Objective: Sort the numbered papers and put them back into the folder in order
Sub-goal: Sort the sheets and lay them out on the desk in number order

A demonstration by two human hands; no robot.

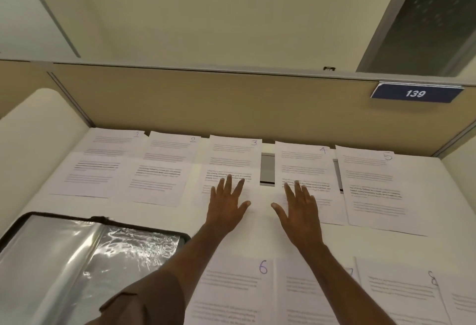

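Numbered papers lay in order: sheets 1–5 along counter far edge, 6–8 along near edge. Left hand and right hand rested flat mid-counter, fingers released, grasping nothing, probably aligning sheets. Open folder waited near left corner.

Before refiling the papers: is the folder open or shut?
Open: the folder lies spread flat, its clear plastic sleeves exposed and no paper visible in them.
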